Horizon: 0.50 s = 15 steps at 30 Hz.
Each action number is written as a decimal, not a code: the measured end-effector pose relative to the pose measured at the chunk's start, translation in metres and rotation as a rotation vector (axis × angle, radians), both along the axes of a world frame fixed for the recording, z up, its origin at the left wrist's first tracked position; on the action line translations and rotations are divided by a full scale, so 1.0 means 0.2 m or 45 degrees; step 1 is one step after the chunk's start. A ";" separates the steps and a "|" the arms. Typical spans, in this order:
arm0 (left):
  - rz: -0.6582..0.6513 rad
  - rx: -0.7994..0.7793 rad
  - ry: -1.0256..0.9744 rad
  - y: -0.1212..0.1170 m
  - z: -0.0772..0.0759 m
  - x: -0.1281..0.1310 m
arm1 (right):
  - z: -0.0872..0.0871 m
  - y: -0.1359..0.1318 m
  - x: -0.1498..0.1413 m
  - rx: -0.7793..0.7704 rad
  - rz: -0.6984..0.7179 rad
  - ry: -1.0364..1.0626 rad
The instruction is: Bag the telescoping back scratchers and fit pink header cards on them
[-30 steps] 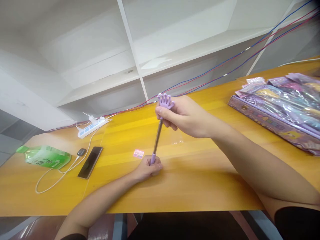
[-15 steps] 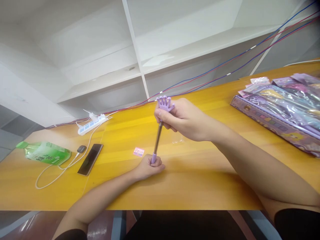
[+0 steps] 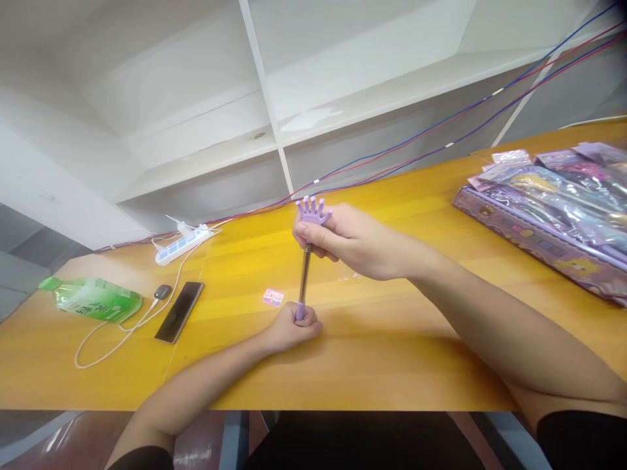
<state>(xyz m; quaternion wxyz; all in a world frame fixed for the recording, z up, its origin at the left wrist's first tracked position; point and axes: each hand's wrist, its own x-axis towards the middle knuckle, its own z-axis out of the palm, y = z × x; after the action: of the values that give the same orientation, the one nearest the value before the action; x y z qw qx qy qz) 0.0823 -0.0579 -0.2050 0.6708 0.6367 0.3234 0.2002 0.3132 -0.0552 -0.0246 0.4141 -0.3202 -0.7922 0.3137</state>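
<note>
A telescopic back scratcher (image 3: pixel 305 271) with a purple hand-shaped head and a thin metal rod stands nearly upright between my two hands. My left hand (image 3: pixel 292 326) is closed in a fist around its purple handle, low over the table. Higher up, my right hand (image 3: pixel 337 235) pinches the scratcher just under its spread purple fingers, thumb in front. The lower part of the handle is hidden inside my left fist. Just left of the rod, a small pink-and-white card (image 3: pixel 273 297) lies flat on the wooden table (image 3: pixel 382 365).
At the right sits a purple display box (image 3: pixel 533 238) filled with plastic-wrapped items. On the left are a green bottle (image 3: pixel 95 299), a black phone (image 3: pixel 179 312), a small dark device (image 3: pixel 162 292) on a white cable and a power strip (image 3: pixel 182 245). Red and blue wires run along the back.
My right hand has come slightly down and to the left with the scratcher's head, so the exposed rod looks shorter and more upright. My left hand has stayed nearly in place.
</note>
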 end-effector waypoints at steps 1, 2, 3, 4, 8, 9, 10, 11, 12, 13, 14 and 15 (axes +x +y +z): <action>0.004 0.000 0.001 0.00 0.00 0.00 | -0.01 0.01 -0.01 0.000 0.019 0.017; 0.009 0.000 0.001 0.00 0.00 0.00 | -0.02 0.01 -0.01 -0.003 0.037 0.033; 0.015 -0.001 0.002 0.00 0.00 -0.01 | -0.02 0.02 -0.02 -0.012 0.057 0.047; 0.020 -0.001 0.004 0.00 -0.01 -0.01 | -0.03 0.02 -0.03 -0.023 0.079 0.065; 0.002 -0.006 0.025 0.00 -0.01 -0.02 | -0.04 0.05 -0.02 -0.065 0.113 0.085; -0.015 -0.010 0.034 0.01 -0.01 -0.02 | -0.03 0.06 0.00 -0.058 0.086 0.094; -0.035 -0.013 0.045 0.01 -0.01 -0.02 | -0.02 0.06 0.02 -0.044 0.041 0.129; -0.059 -0.017 0.057 0.02 0.00 -0.02 | -0.01 0.06 0.04 -0.028 -0.013 0.189; -0.083 -0.021 0.069 0.03 0.00 -0.02 | 0.00 0.06 0.07 -0.017 -0.064 0.263; -0.107 -0.028 0.077 0.03 0.01 -0.02 | 0.01 0.06 0.10 -0.017 -0.106 0.333; -0.138 -0.033 0.088 0.04 0.01 -0.02 | 0.03 0.05 0.13 -0.021 -0.137 0.379; -0.172 -0.033 0.107 0.04 0.02 -0.02 | 0.05 0.04 0.15 -0.020 -0.160 0.399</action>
<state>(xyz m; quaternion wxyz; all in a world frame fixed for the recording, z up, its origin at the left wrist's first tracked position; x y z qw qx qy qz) 0.0776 -0.0498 -0.2005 0.6768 0.6562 0.3101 0.1233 0.3432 -0.0467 -0.0149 0.5488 -0.3195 -0.6939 0.3396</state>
